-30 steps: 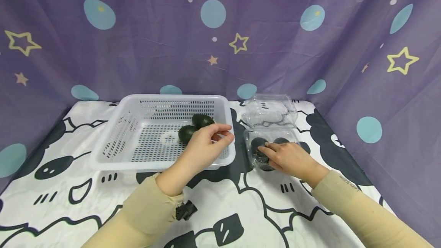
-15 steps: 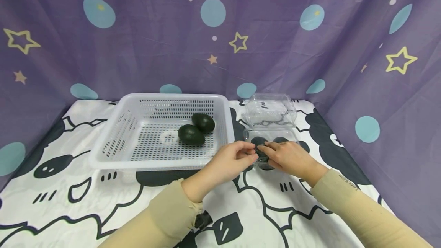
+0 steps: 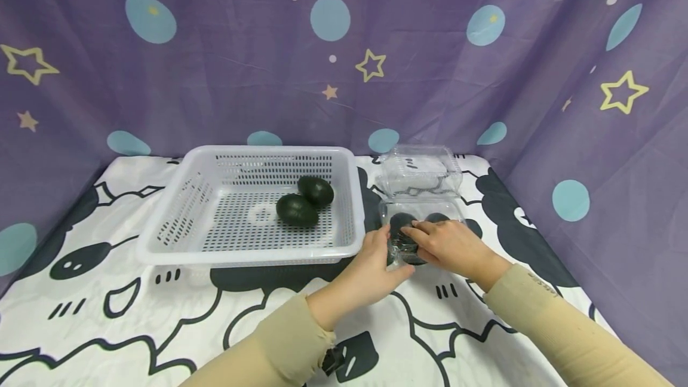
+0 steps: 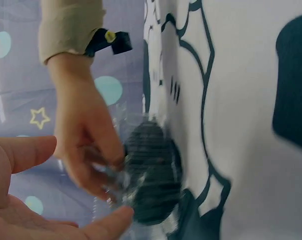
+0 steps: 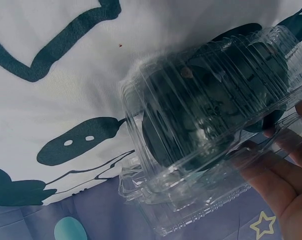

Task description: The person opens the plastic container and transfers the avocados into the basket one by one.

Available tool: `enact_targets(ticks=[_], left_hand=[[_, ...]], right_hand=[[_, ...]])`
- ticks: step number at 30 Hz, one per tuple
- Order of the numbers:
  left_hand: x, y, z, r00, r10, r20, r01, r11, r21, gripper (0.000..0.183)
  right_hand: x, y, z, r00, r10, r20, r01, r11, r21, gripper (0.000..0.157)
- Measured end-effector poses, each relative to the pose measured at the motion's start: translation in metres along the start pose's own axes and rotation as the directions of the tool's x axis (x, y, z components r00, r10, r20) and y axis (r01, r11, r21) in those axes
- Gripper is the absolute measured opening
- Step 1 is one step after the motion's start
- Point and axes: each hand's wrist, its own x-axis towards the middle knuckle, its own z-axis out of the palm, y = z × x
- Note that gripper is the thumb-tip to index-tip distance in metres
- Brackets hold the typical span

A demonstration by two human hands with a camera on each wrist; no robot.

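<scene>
A clear plastic clamshell container [image 3: 424, 203] stands right of the basket, lid [image 3: 421, 166] folded back. Dark green avocados [image 5: 183, 115] lie in it, seen through its ribbed walls. My right hand [image 3: 451, 246] grips the container's near rim, fingers reaching over the edge above one avocado [image 4: 153, 175]. The exact finger contact is partly hidden. My left hand [image 3: 371, 273] is at the container's front left corner, thumb and fingers spread apart, nothing held; whether it touches the plastic is unclear. Two more avocados [image 3: 297, 210] rest together in the white basket [image 3: 249, 254].
The perforated white basket takes up the left middle of the table, close to the container. A black-and-white patterned cloth [image 3: 134, 327] covers the table. A purple curtain [image 3: 242, 76] with stars hangs behind and along the sides.
My left hand has moved right and nearer, from above the basket to the container's front left corner, its fingers spreading. My right hand has stayed at the container.
</scene>
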Motion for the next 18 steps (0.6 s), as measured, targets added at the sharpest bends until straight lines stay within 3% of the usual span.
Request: enact_targets(ticks=[2, 9, 15, 18], left_hand=[[0.003, -0.003, 0.007, 1.000, -0.013, -0.014, 0.013, 0.999, 0.030, 0.089], [0.019, -0.019, 0.024, 0.994, -0.085, -0.072, 0.084, 0.996, -0.014, 0.098], [0.037, -0.037, 0.030, 0.983, -0.154, -0.104, 0.147, 0.986, -0.075, 0.105], [0.043, -0.042, 0.031, 0.983, -0.144, -0.114, 0.135, 0.987, -0.083, 0.107]], right_hand=[[0.000, 0.000, 0.000, 1.000, 0.002, -0.002, -0.002, 1.000, 0.002, 0.044], [0.000, 0.000, 0.000, 1.000, 0.010, -0.003, -0.010, 1.000, 0.023, 0.040], [0.001, 0.000, 0.000, 1.000, 0.008, -0.012, -0.008, 0.999, 0.034, 0.036], [0.001, 0.001, 0.000, 1.000, 0.005, -0.022, -0.004, 0.999, 0.037, 0.034]])
